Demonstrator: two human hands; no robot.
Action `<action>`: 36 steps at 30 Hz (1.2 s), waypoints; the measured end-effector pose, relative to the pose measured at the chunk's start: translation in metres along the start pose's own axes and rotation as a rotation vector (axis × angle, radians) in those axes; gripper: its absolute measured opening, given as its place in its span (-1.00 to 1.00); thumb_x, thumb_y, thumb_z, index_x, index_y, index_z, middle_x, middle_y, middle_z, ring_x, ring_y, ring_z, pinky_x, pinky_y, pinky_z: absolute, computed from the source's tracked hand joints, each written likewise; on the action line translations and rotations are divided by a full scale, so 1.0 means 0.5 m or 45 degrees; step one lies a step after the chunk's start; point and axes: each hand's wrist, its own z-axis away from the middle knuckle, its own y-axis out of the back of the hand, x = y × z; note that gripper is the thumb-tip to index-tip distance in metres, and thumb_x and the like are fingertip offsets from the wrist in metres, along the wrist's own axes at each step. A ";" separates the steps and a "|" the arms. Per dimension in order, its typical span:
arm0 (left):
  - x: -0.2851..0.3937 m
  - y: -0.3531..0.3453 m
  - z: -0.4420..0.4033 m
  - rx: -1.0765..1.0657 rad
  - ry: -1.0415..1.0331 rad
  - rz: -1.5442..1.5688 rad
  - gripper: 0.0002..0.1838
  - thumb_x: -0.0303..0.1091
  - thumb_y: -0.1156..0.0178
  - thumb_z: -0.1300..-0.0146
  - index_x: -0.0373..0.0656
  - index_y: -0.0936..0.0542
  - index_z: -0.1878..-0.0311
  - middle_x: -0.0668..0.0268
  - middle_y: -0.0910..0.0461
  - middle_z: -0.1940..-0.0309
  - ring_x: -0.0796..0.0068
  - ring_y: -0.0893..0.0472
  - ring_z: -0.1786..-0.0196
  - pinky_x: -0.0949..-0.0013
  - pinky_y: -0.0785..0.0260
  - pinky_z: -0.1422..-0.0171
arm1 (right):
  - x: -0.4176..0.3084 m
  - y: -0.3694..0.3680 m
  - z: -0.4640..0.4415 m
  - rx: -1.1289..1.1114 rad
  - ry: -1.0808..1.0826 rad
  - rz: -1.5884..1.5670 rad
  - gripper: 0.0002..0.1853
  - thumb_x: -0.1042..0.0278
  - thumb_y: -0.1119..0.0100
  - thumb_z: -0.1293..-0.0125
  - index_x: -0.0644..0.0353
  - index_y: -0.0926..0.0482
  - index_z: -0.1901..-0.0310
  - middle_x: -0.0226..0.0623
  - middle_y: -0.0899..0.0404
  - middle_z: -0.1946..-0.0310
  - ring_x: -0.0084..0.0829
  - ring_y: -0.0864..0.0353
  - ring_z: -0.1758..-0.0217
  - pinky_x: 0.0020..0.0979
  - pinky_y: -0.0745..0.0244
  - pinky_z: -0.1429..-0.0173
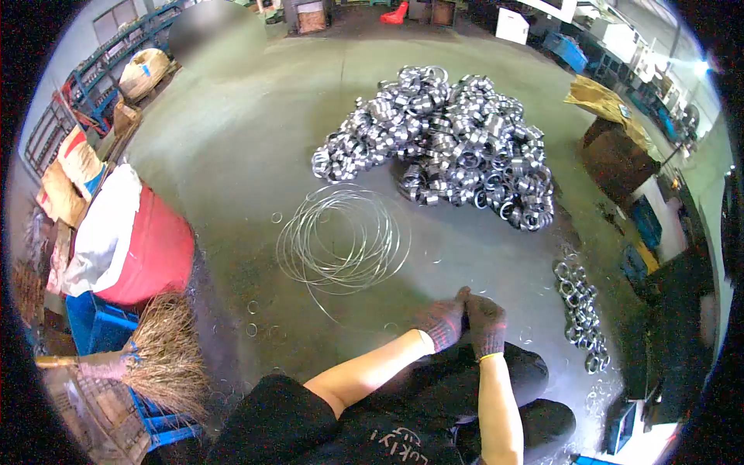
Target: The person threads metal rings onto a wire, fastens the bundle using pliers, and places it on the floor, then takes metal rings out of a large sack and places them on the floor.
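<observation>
My left hand [441, 324], in a dark knitted glove, meets my right hand [487, 318] in front of my knees. The right glove has a yellow cuff edge. Both hands have their fingers closed and touch at the fingertips; anything between them is too small or hidden to make out. Left of the hands, a loose coil of thin wire [288, 252] lies on the floor. Beyond them rises a large heap of shiny metal rings [465, 139]. To the right lies a chain-like row of metal rings [580, 310].
A red bin [159, 248] with a white sack stands at the left, beside a straw broom [167, 360] and a blue crate [97, 325]. Small thin rings lie scattered on the floor [256, 186]. A rusty container [616, 163] is at the right.
</observation>
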 end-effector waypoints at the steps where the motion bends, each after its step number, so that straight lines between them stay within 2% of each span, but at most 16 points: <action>1: 0.022 0.064 0.019 -0.095 0.000 0.084 -0.28 -0.32 -0.03 -0.21 -0.12 0.02 -0.41 -0.03 -0.60 0.26 0.00 -0.61 0.30 0.04 -0.45 0.30 | 0.000 0.006 0.000 -0.180 -0.058 0.077 -0.72 0.38 -0.03 -0.12 0.06 -0.49 0.09 -0.23 -0.56 0.30 -0.18 -0.55 0.21 -0.23 -0.47 0.15; 2: 0.040 0.116 0.035 -0.190 -0.007 0.169 -0.27 -0.35 -0.04 -0.19 -0.12 0.01 -0.41 -0.04 -0.59 0.26 0.00 -0.61 0.31 0.04 -0.45 0.30 | 0.000 0.004 0.001 -0.179 -0.054 0.071 -0.72 0.38 -0.03 -0.12 0.06 -0.49 0.09 -0.23 -0.56 0.30 -0.18 -0.55 0.21 -0.23 -0.47 0.15; 4: 0.040 0.114 0.034 -0.263 0.010 0.182 -0.26 -0.36 -0.06 -0.14 -0.12 -0.02 -0.39 -0.06 -0.57 0.18 -0.01 -0.60 0.25 0.03 -0.45 0.24 | 0.007 0.004 0.014 -0.292 -0.583 -0.309 -0.75 0.37 -0.08 -0.07 0.07 -0.49 0.16 -0.24 -0.55 0.34 -0.19 -0.55 0.21 -0.22 -0.46 0.18; 6: 0.015 0.034 0.012 0.060 -0.225 0.409 -0.32 -0.34 -0.08 -0.12 -0.13 -0.13 -0.34 -0.05 -0.54 0.12 -0.03 -0.57 0.18 0.02 -0.42 0.15 | 0.044 -0.027 0.036 -0.223 -0.506 -0.351 -0.78 0.38 -0.11 -0.04 0.08 -0.49 0.22 -0.22 -0.55 0.40 -0.16 -0.55 0.28 -0.21 -0.45 0.23; 9: 0.044 0.122 0.043 -0.115 -0.200 0.313 -0.47 -0.33 -0.05 -0.18 -0.12 -0.27 -0.25 0.00 -0.54 0.10 -0.04 -0.55 0.12 0.05 -0.39 0.05 | 0.101 -0.072 0.054 -0.232 -0.675 -0.444 -0.81 0.37 -0.15 0.01 0.12 -0.49 0.30 -0.20 -0.54 0.45 -0.14 -0.54 0.36 -0.20 -0.44 0.31; 11: 0.017 0.100 0.040 -0.024 -0.343 0.451 -0.56 -0.31 -0.04 -0.22 -0.11 -0.33 -0.19 0.03 -0.54 0.11 -0.03 -0.55 0.12 0.08 -0.38 0.03 | 0.129 -0.077 0.064 0.191 -0.970 -1.013 -0.87 0.30 -0.17 -0.08 0.13 -0.49 0.41 -0.24 -0.48 0.59 -0.25 -0.50 0.52 -0.23 -0.41 0.42; 12: -0.002 0.075 0.033 0.066 -0.488 0.583 -0.63 -0.30 -0.02 -0.25 -0.11 -0.39 -0.13 0.06 -0.55 0.13 -0.02 -0.55 0.12 0.12 -0.38 0.01 | 0.123 -0.066 0.058 0.198 -0.968 -1.011 -0.87 0.30 -0.17 -0.08 0.13 -0.49 0.41 -0.24 -0.48 0.59 -0.25 -0.50 0.52 -0.23 -0.41 0.42; 14: -0.039 0.027 0.024 0.218 -0.612 0.677 -0.72 -0.26 0.02 -0.32 -0.11 -0.48 -0.03 0.09 -0.57 0.19 0.05 -0.56 0.11 0.17 -0.37 -0.02 | 0.077 -0.002 0.019 0.548 -1.565 -1.483 -0.67 0.07 -0.11 -0.27 0.09 -0.42 0.54 -0.43 -0.33 0.72 -0.57 -0.21 0.74 -0.53 -0.09 0.66; 15: -0.053 0.035 0.033 0.183 -0.553 0.785 -0.74 -0.25 0.02 -0.33 -0.12 -0.50 0.01 0.10 -0.58 0.20 0.12 -0.57 0.10 0.20 -0.37 -0.02 | 0.039 0.045 -0.006 0.632 -1.710 -1.587 -0.64 0.05 -0.11 -0.27 0.09 -0.39 0.56 -0.45 -0.27 0.75 -0.57 -0.17 0.76 -0.50 -0.08 0.67; 19: -0.057 0.116 0.069 0.019 -0.311 0.974 -0.75 -0.24 0.03 -0.35 -0.14 -0.54 0.07 0.18 -0.60 0.13 0.32 -0.57 0.04 0.30 -0.38 -0.07 | 0.048 0.040 0.001 0.675 -1.695 -1.625 -0.65 0.01 -0.10 -0.27 0.08 -0.41 0.53 -0.43 -0.32 0.70 -0.56 -0.23 0.71 -0.49 -0.12 0.65; 26: -0.030 0.088 0.061 -0.046 -0.257 1.039 -0.75 -0.29 0.00 -0.32 -0.17 -0.54 0.05 0.25 -0.61 0.13 0.41 -0.54 0.01 0.35 -0.35 -0.11 | 0.015 0.060 -0.008 0.502 -1.363 -2.542 -0.77 0.10 -0.02 -0.33 0.05 -0.44 0.13 -0.44 -0.44 0.48 -0.55 -0.37 0.54 -0.47 -0.29 0.49; 28: -0.031 0.045 0.027 -0.032 -0.441 1.218 -0.69 -0.25 0.05 -0.33 -0.17 -0.49 -0.04 0.24 -0.56 0.06 0.41 -0.53 0.01 0.37 -0.32 -0.16 | 0.020 0.068 -0.001 0.505 -1.292 -2.447 -0.74 0.05 0.02 -0.35 0.02 -0.43 0.11 -0.43 -0.44 0.49 -0.51 -0.40 0.51 -0.46 -0.35 0.46; 31: -0.009 0.084 0.063 -0.071 -0.210 1.132 -0.70 -0.29 0.06 -0.31 -0.14 -0.50 -0.05 0.18 -0.58 0.12 0.32 -0.56 0.03 0.32 -0.35 -0.13 | 0.014 0.072 -0.002 0.696 -1.281 -2.057 -0.77 0.25 -0.07 -0.32 0.20 -0.45 0.09 -0.39 -0.40 0.60 -0.48 -0.38 0.63 -0.43 -0.35 0.54; 33: -0.015 0.075 0.061 0.182 -0.360 0.887 -0.72 -0.30 0.05 -0.30 -0.10 -0.50 -0.02 0.11 -0.60 0.22 0.15 -0.60 0.12 0.23 -0.42 0.00 | 0.016 0.072 -0.005 0.713 -1.291 -1.848 -0.79 0.27 -0.06 -0.32 0.21 -0.48 0.12 -0.40 -0.39 0.64 -0.51 -0.35 0.66 -0.46 -0.32 0.58; 34: -0.016 0.081 0.064 0.172 -0.370 0.879 -0.72 -0.30 0.05 -0.30 -0.10 -0.50 -0.02 0.11 -0.60 0.22 0.15 -0.60 0.12 0.23 -0.42 0.00 | 0.019 0.069 -0.004 0.707 -1.296 -1.637 -0.80 0.30 -0.05 -0.31 0.23 -0.50 0.16 -0.40 -0.38 0.68 -0.53 -0.32 0.70 -0.50 -0.28 0.61; 36: -0.007 0.100 0.073 -0.093 -0.355 0.332 -0.69 -0.19 -0.01 -0.29 -0.10 -0.50 -0.02 0.14 -0.58 0.17 0.11 -0.54 0.01 0.16 -0.41 -0.03 | 0.041 0.031 0.012 0.738 -1.219 -1.551 -0.81 0.32 -0.03 -0.31 0.25 -0.54 0.21 -0.42 -0.36 0.72 -0.58 -0.26 0.74 -0.55 -0.20 0.65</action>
